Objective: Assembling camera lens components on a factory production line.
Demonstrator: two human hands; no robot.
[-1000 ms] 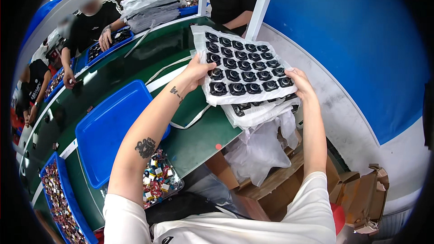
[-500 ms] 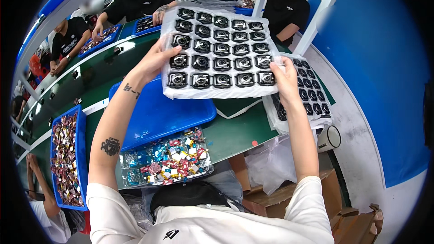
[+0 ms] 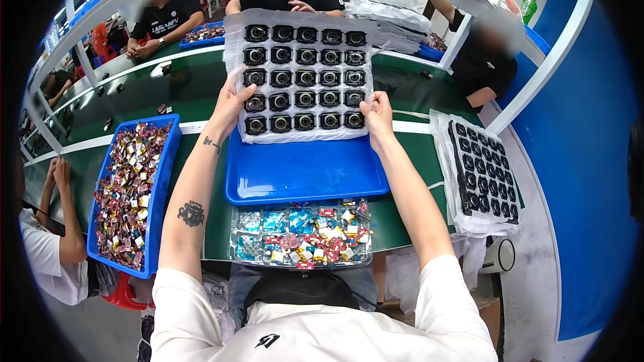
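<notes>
Both my hands hold up a white tray (image 3: 295, 137) wrapped in thin, filmy sheet, lifted above the bench. It carries several rows of black squarish housings (image 3: 306, 77), each with a round lens-like face. My left hand (image 3: 231, 106) is closed on the tray's left edge, thumb on top beside a housing. At the lower right edge, my right hand (image 3: 378, 119) pinches it the same way. Beneath lies a shallow blue bin (image 3: 305, 181), its far part hidden by the tray. Nearer me, a clear compartment tray (image 3: 247, 249) holds small red, white, yellow and blue electronic parts (image 3: 329, 236).
A blue bin (image 3: 176, 154) heaped with similar parts stands left. At right, another white tray (image 3: 446, 161) of black housings lies at the bench edge. Frame posts (image 3: 547, 60) rise beyond it. Co-workers sit across the green bench (image 3: 201, 104); another person's hands (image 3: 59, 173) rest at left.
My view has turned right, so the bench things sit differently in it. The held tray is now more level and squarer to me, over the blue bin. Both hands keep their grip.
</notes>
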